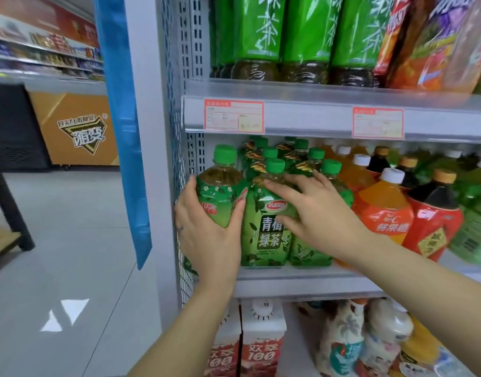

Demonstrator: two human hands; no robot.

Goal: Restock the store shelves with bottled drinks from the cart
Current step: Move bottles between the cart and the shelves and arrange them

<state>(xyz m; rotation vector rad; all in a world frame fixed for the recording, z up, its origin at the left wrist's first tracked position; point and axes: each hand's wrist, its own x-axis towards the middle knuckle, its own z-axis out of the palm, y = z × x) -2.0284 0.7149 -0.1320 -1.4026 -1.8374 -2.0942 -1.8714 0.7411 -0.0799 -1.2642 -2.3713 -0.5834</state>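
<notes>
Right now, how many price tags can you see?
2 price tags: the left tag above the green tea bottles, the right tag above the orange drinks; more may sit off-frame.

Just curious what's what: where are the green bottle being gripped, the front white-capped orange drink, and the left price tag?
Green bottle (220, 200), head view, on its label, gripped by the left hand (206, 235).
Orange drink (385, 216), head view, on its orange label.
Left price tag (234, 115), head view, at its middle.
</notes>
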